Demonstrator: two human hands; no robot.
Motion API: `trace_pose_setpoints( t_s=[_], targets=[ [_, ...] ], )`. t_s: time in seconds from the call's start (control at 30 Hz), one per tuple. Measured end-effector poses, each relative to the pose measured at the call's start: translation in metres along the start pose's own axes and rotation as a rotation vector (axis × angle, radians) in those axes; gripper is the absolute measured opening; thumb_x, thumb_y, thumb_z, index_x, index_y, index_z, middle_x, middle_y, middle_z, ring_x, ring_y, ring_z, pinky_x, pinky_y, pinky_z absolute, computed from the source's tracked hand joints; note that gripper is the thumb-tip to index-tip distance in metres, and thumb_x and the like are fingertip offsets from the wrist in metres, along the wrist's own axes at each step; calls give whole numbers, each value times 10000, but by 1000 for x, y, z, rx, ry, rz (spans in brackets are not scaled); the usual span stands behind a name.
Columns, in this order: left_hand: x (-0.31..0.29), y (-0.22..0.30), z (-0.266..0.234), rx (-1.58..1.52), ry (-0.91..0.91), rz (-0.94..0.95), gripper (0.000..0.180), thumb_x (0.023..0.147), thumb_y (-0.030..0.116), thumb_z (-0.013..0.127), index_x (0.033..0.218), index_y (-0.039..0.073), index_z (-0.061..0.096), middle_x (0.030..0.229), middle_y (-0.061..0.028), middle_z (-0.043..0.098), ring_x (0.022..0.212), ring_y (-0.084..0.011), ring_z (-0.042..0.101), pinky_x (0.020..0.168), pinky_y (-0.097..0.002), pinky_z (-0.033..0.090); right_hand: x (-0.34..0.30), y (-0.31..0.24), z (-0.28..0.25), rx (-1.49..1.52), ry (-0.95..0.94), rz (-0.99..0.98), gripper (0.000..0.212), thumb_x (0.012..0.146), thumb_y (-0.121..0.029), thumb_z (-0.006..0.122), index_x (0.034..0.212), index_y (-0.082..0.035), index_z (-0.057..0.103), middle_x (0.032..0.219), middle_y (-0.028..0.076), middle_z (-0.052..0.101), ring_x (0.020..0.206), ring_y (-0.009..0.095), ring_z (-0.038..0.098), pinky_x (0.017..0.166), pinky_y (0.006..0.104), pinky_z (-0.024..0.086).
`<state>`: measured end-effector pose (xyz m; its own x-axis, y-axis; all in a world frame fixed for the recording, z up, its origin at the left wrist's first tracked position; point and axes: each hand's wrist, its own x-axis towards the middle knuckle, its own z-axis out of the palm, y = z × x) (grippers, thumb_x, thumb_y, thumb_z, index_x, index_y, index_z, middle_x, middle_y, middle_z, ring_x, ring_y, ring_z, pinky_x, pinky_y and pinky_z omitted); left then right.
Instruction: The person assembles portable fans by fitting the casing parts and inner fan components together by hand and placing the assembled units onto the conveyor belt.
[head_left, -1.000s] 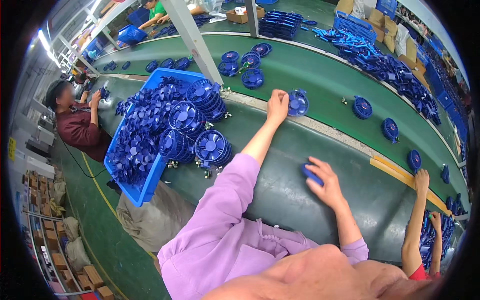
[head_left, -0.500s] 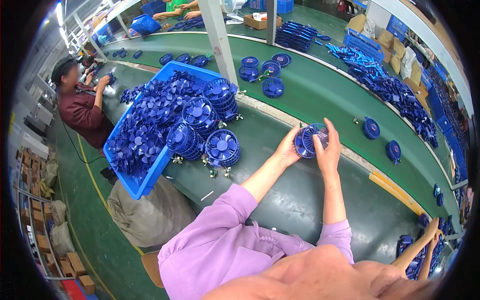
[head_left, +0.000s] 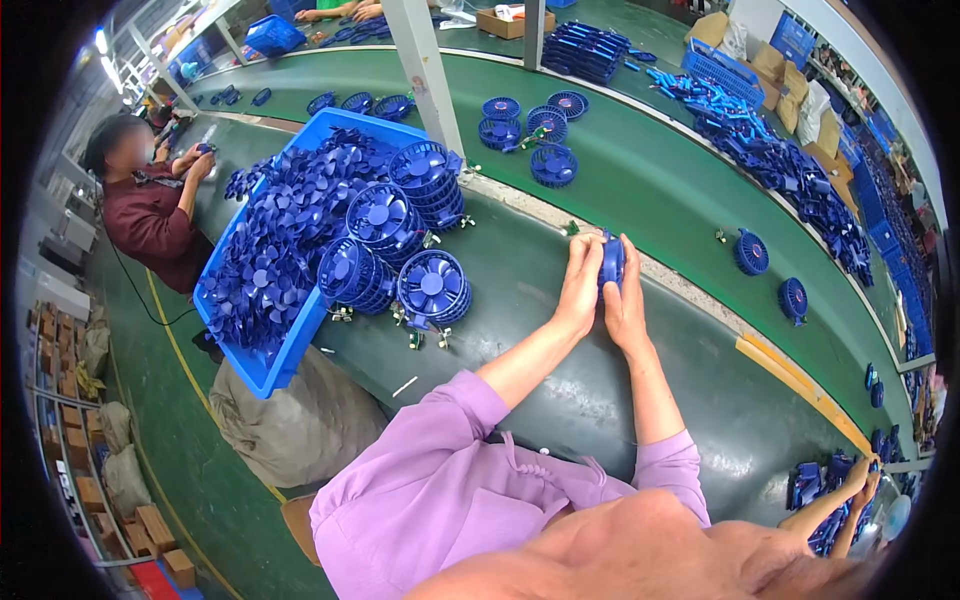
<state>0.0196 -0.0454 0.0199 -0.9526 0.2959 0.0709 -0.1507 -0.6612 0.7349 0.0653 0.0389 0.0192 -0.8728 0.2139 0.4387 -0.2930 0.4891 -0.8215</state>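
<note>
Between my two hands is a round blue fan head, turned edge-on over the dark green bench. My left hand presses on its left side, and my right hand closes on the right side with the fingers upright. A small green circuit board shows just beyond my left fingertips. To the left stand stacks of blue fan housings, small circuit boards hanging from their edges. Behind them, a blue tray is heaped with loose fan blades.
A green conveyor belt runs past the bench, carrying several fan heads. A white post rises behind the tray. At left sits a co-worker; another person's hands work at lower right. A sack stands below the tray.
The fan head has turned from face-up to edge-on. My right hand has shifted from over its face to its right side, and both hands now press it from opposite sides.
</note>
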Motion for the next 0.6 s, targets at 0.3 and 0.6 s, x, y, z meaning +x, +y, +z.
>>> trace_pose_setpoints(
  t_s=[0.3, 0.6],
  targets=[
    [-15, 14, 13, 961, -156, 876, 166, 836, 181, 620, 966, 87, 580, 1245, -194, 491, 1168, -358, 444, 1002, -483, 312, -3, -1, -2, 1036, 6, 581, 718, 960, -629, 270, 1362, -49, 402, 1306, 117, 508, 1213, 233, 503, 1030, 363, 418],
    [1, -2, -9, 780, -183, 670, 300, 863, 119, 581, 1123, 32, 459, 1410, -223, 347, 1300, -349, 368, 1090, -457, 260, 4, -6, -2, 824, -127, 633, 754, 959, -635, 225, 1418, -50, 349, 1370, 100, 462, 1250, 217, 472, 1048, 362, 383]
  ],
)
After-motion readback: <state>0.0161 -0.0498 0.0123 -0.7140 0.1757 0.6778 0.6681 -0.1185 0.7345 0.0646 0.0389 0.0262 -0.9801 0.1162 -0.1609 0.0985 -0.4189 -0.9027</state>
